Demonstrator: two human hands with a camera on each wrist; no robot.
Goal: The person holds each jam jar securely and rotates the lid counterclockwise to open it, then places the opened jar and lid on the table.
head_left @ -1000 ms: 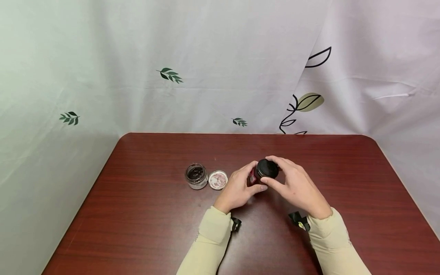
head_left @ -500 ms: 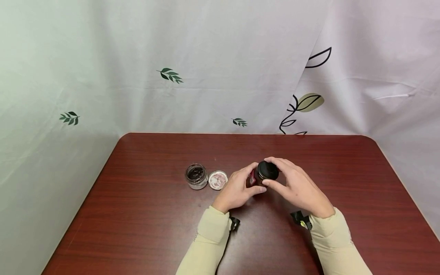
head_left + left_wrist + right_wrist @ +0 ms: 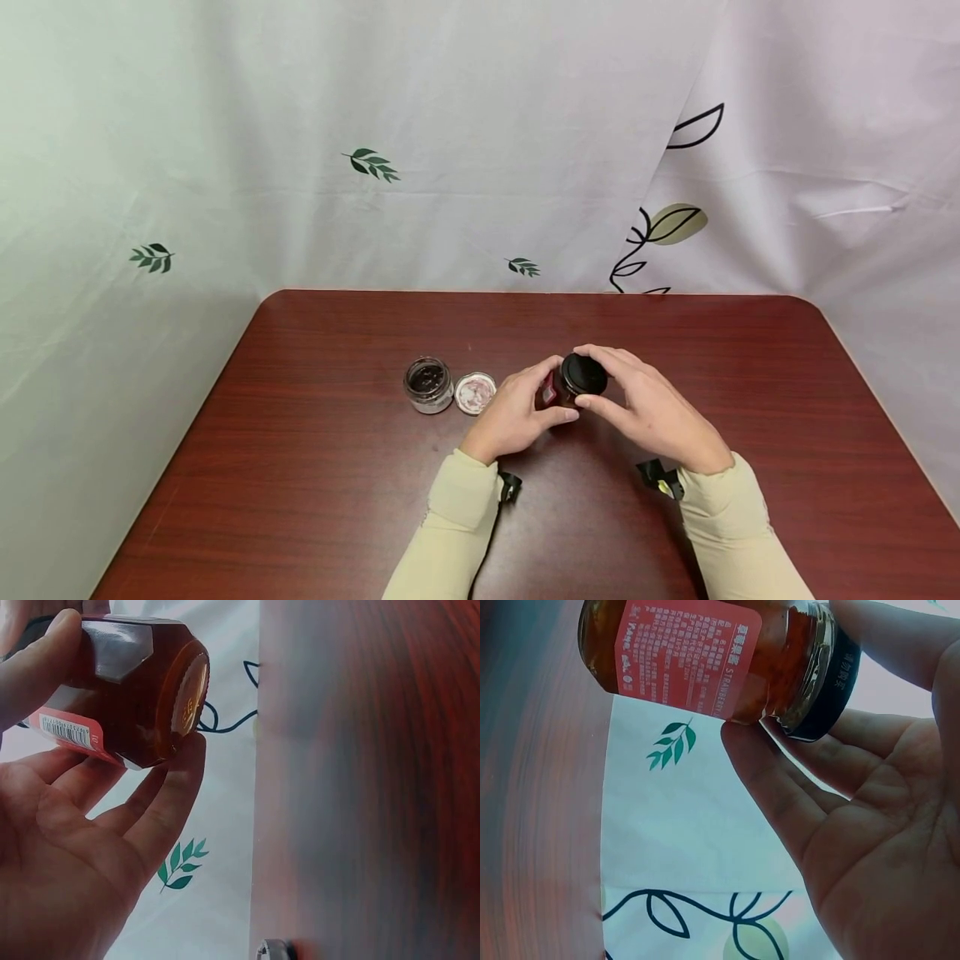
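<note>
A strawberry jam jar (image 3: 682, 660) with a red label is held up over the table, its base (image 3: 191, 694) tipped toward the tabletop. My left hand (image 3: 516, 414) grips the glass body, thumb on the near side and fingers round the far side. The black lid (image 3: 584, 374) sits on the jar, and my right hand (image 3: 651, 406) holds it between thumb and fingers. One right fingertip reaches the label's lower edge in the right wrist view. Left of my left hand stands an open glass jar (image 3: 430, 403) with dark contents.
Between the open jar and my left hand, a loose lid (image 3: 475, 393) lies with its smeared inner side up. The brown wooden table (image 3: 315, 492) ends at a white patterned cloth (image 3: 450, 167) behind and at both sides. Straps (image 3: 510, 487) hang at the wrists.
On the black lid, my right hand has turned slightly counterclockwise, fingertips going left and thumb right. The left hand keeps its grip on the jam jar, with a very small shift left.
</note>
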